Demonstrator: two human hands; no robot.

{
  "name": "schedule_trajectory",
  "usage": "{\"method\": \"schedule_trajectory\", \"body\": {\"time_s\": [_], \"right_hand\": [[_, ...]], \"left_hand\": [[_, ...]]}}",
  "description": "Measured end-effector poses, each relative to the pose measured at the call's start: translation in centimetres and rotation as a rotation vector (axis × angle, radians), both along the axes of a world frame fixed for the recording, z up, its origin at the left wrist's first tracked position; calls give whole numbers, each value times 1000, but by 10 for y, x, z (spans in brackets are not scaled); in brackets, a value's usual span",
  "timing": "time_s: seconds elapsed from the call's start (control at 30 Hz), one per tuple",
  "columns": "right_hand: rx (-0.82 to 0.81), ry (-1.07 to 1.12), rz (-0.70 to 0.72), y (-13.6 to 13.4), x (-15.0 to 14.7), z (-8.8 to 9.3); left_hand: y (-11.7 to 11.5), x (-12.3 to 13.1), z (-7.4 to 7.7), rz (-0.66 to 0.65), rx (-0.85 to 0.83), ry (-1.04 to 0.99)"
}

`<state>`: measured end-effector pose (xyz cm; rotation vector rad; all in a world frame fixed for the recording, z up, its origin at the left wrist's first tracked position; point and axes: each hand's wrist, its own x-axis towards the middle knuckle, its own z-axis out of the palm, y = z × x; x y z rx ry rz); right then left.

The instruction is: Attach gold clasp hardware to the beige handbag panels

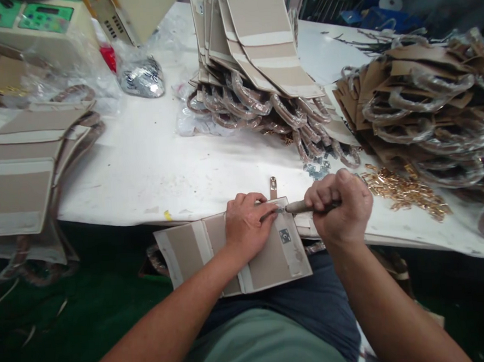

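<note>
A beige bag panel (267, 267) rests across my lap and the table edge, its inner side up. My left hand (248, 224) lies over it, thumb and forefinger closing in at a small metal fitting near the panel's far right corner. In a fist, my right hand (342, 205) grips a slim hand tool (296, 206), whose tip meets that fitting; the tool's exact kind is unclear. A square metal plate (285, 236) sits on the panel nearer me. Just beyond the far edge sticks out a short strap with a gold-coloured metal end (273, 185).
Gold-coloured metal pieces (410, 192) and small grey plates (317, 168) lie scattered at the right. Stacked bag panels (266, 37) with wrapped handles stand behind, brown ones (426, 109) at far right, others (15, 167) at left. A machine (31, 19) occupies the back left.
</note>
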<state>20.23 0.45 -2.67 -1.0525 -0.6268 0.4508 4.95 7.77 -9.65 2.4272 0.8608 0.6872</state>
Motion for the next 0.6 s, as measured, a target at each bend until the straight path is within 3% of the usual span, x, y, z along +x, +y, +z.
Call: {"method": "schedule_trajectory", "body": {"time_s": [0.27,0.6], "right_hand": [[38,73,32,7,2,-11],[-2,184,61,16,14,-6]], "left_hand": [[11,2,-2,-85,37,22],[23,6,2,-114,-41,54]]}}
